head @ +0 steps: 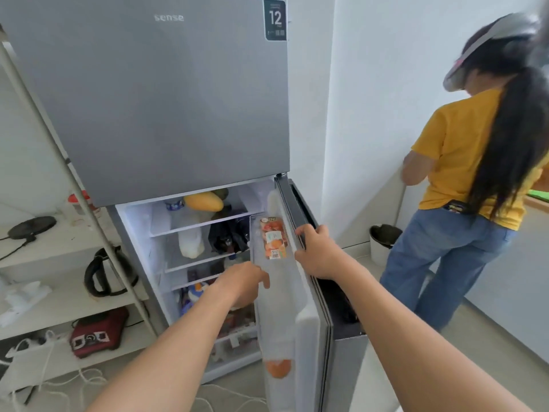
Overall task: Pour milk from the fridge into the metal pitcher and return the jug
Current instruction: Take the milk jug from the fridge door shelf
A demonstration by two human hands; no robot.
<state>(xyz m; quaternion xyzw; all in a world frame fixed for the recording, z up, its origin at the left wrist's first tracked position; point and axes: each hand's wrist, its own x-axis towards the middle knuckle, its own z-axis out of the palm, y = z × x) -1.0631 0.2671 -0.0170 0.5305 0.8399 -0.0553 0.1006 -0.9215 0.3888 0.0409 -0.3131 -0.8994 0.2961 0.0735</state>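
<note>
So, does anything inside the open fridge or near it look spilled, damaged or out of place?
Nothing looks spilled or broken. The only untidy thing is the white cables lying loose on the floor, left of the fridge. The right hand holds the door edge; the left hand reaches inside.

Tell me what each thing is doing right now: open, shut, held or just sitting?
Lower fridge door: open, right hand gripping its edge.
Upper fridge door: shut.
Left hand: empty, reaching into the fridge.
White jug: upright on a shelf, untouched.
Kettle: sitting on the rack.
</note>
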